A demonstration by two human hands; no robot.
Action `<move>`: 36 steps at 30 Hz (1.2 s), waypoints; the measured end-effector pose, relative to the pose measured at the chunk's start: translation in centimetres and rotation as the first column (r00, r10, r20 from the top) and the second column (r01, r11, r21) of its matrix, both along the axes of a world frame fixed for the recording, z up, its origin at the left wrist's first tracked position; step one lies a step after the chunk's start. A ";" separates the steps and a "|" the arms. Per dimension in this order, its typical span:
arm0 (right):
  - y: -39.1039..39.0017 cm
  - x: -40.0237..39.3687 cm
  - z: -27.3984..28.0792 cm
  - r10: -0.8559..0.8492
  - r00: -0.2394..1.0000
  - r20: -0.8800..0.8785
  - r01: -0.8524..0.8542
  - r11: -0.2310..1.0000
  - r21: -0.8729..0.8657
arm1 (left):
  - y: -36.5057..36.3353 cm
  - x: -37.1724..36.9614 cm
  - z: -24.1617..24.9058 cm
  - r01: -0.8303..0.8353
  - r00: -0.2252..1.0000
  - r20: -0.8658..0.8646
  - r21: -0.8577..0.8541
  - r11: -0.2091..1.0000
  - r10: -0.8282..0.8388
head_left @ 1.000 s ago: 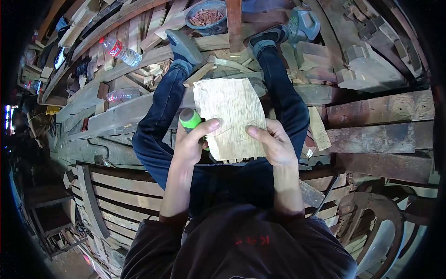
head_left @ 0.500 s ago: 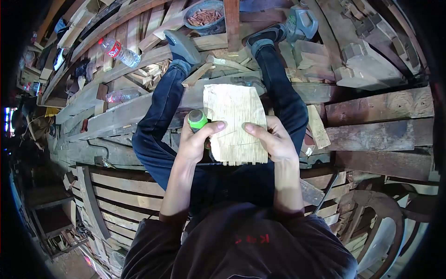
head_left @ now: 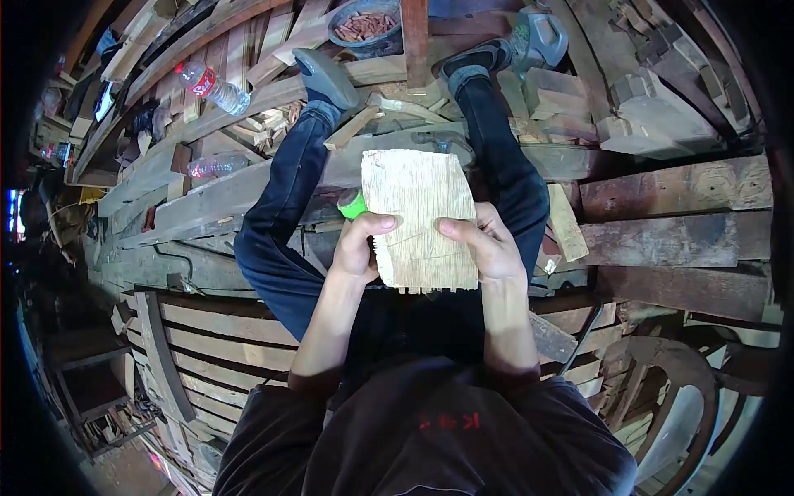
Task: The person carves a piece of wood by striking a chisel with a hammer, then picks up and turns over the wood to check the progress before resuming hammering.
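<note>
A pale, rough-edged wooden board (head_left: 420, 194) is held up above the lap, with small teeth-like stubs along its lower edge. My left hand (head_left: 359, 246) grips its left side, thumb on the face and fingers hidden behind. Beside that thumb a green-and-dark tool end (head_left: 352, 205) sticks out between the left hand and the board; the rest of it is hidden. My right hand (head_left: 495, 246) closes on the board's right side, its thumb pressed on the face.
A bucket of small wooden pieces (head_left: 364, 28) stands beyond the feet. Plastic bottles (head_left: 213, 88) lie at the left, and a jug (head_left: 543, 37) stands at upper right. Planks (head_left: 662, 240) are stacked at the right, and a clamp-like metal tool (head_left: 440, 142) lies behind the board.
The green tool end has tilted and sits more behind the board's left edge. My left hand has turned slightly inward. The board has barely moved.
</note>
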State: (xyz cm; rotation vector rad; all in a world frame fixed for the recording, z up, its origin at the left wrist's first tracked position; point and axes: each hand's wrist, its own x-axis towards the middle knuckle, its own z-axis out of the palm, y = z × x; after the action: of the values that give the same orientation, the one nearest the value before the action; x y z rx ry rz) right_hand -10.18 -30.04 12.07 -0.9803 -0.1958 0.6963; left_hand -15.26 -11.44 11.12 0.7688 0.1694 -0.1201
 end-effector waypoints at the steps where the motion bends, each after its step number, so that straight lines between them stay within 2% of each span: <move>1: 0.0 0.1 -0.2 0.006 1.000 -0.003 -0.006 1.000 0.005 | -0.1 0.1 0.0 0.004 1.000 -0.029 -0.002 1.000 -0.004; 7: 0.3 0.1 -0.8 -0.011 0.998 -0.063 0.013 0.999 0.035 | 0.0 0.2 -1.4 0.036 0.999 -0.018 -0.046 0.998 -0.036; 10: 0.3 0.2 -1.1 0.012 1.000 -0.020 -0.012 1.000 -0.006 | 0.8 0.3 -2.2 -0.017 0.999 -0.047 -0.038 0.999 0.015; 13: 0.6 0.4 -0.9 0.027 0.998 0.061 -0.024 0.998 -0.052 | 1.5 0.3 -1.7 -0.115 0.992 -0.031 0.239 0.964 0.126; 14: 0.6 0.5 -0.8 0.029 0.997 0.071 -0.024 0.998 -0.059 | 1.5 0.4 -1.4 -0.159 0.984 -0.043 0.241 0.957 0.174; 17: 0.6 0.8 -0.5 0.050 0.995 0.088 -0.043 0.996 -0.080 | 1.8 0.2 -0.3 -0.191 0.981 0.062 0.441 0.877 0.182; 18: 0.6 0.8 -0.5 0.046 0.995 0.085 -0.039 0.996 -0.083 | 2.3 0.0 -0.3 -0.153 0.982 -0.022 0.499 0.853 0.189; 23: 1.0 1.3 -1.2 0.050 0.996 0.071 -0.040 0.990 -0.135 | 3.4 0.1 -1.0 -0.290 0.956 0.092 0.411 0.864 0.277; 26: 1.6 1.5 -1.7 -0.002 0.999 0.038 0.007 0.991 -0.130 | 4.4 0.4 -1.8 -0.372 0.928 0.121 0.329 0.868 0.352; 30: 1.6 2.2 -2.8 0.012 0.999 0.053 -0.003 0.985 -0.170 | 5.7 0.5 -2.0 -0.297 0.953 0.116 0.559 0.774 0.282; 33: 2.0 2.5 -3.1 0.027 0.999 0.025 -0.022 0.985 -0.170 | 5.7 0.6 -1.7 -0.219 0.972 0.072 0.626 0.749 0.225; 34: 2.2 2.6 -3.4 0.027 0.999 0.019 -0.023 0.985 -0.173 | 5.6 0.7 -1.8 -0.239 0.968 0.074 0.559 0.794 0.239; 36: 2.6 2.6 -3.5 0.022 1.000 0.018 -0.018 0.983 -0.180 | 5.6 0.6 -2.6 -0.204 0.978 0.080 0.558 0.805 0.192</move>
State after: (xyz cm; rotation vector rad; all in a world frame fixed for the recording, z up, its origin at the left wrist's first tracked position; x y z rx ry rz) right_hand -7.54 -27.39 8.60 -1.1596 -0.1620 0.7324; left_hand -14.66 -5.86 8.53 1.3417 0.2719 0.1487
